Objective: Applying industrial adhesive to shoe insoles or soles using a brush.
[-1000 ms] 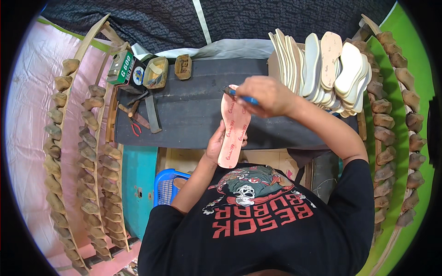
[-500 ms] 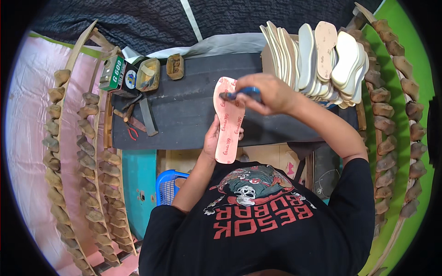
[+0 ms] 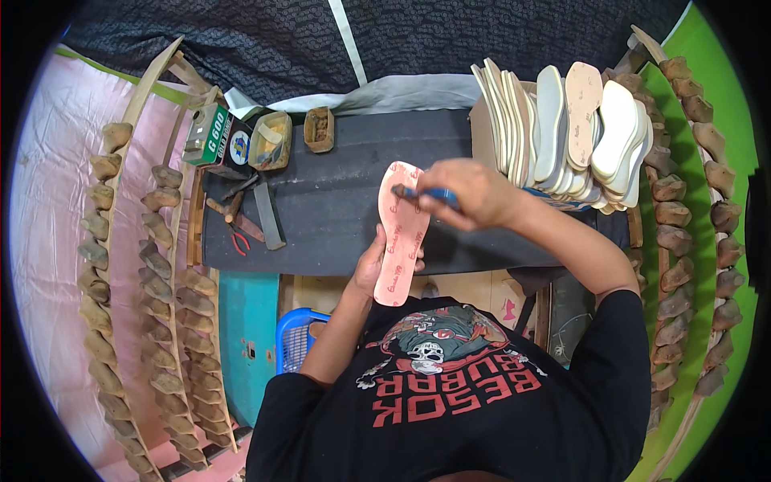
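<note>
A pinkish shoe insole [image 3: 399, 261] with red print is held over the near edge of the table by my left hand [image 3: 372, 261]. The thumb lies along its left edge and fingertips show at its right edge. My right hand [image 3: 474, 193] is closed around the blue handle of a brush [image 3: 438, 195]. Its dark tip rests on the broad upper part of the insole. Most of the brush handle is hidden in my fist.
Stacked insoles [image 3: 554, 128] stand at the back right of the dark table [image 3: 321, 217]. A green can [image 3: 215, 136], two tubs [image 3: 319, 130], a flat metal blade [image 3: 269, 217], a hammer [image 3: 229, 207] and red-handled pliers [image 3: 239, 239] lie left. Racks of shoe lasts [image 3: 96, 297] flank both sides.
The whole scene sits slightly lower in view. My right hand and the brush have shifted a little over the broad end of the insole; my left hand keeps its hold.
</note>
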A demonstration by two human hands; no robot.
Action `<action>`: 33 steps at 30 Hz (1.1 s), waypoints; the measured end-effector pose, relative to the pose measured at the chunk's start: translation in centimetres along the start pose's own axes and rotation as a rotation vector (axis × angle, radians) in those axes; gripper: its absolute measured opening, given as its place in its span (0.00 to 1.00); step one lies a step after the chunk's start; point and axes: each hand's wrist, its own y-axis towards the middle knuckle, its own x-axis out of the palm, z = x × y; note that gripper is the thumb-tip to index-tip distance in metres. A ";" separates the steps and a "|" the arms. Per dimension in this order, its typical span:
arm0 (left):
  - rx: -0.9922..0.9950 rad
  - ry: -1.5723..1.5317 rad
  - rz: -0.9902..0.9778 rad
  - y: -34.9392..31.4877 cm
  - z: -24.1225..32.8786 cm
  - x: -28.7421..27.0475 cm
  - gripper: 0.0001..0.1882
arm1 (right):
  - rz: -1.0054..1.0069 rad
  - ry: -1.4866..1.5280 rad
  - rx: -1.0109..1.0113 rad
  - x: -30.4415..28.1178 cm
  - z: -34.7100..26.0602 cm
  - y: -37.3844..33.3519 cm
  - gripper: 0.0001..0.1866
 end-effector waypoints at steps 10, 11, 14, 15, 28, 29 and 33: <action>0.012 -0.033 0.070 -1.3 0.6 0.1 0.37 | -0.094 0.131 -0.008 2.4 -2.1 0.1 0.15; 0.035 -0.081 0.091 -1.5 0.7 0.3 0.37 | -0.083 0.158 -0.002 2.7 -2.1 0.1 0.15; 0.019 -0.102 0.019 -1.2 1.4 -0.4 0.36 | 0.048 0.098 0.051 2.8 -0.3 0.7 0.14; 0.005 -0.086 0.059 -1.1 1.5 -0.4 0.36 | 0.056 0.090 0.107 2.0 0.0 1.2 0.13; 0.162 -0.179 0.061 1.9 4.9 -0.8 0.34 | -0.070 0.090 -0.321 6.4 -5.4 0.6 0.11; 0.165 -0.195 0.011 1.9 5.0 -0.2 0.33 | -0.079 0.149 -0.290 6.2 -5.6 0.8 0.10; 0.135 -0.219 0.218 1.6 4.5 2.0 0.31 | -0.093 0.205 -0.178 4.2 -3.0 2.4 0.12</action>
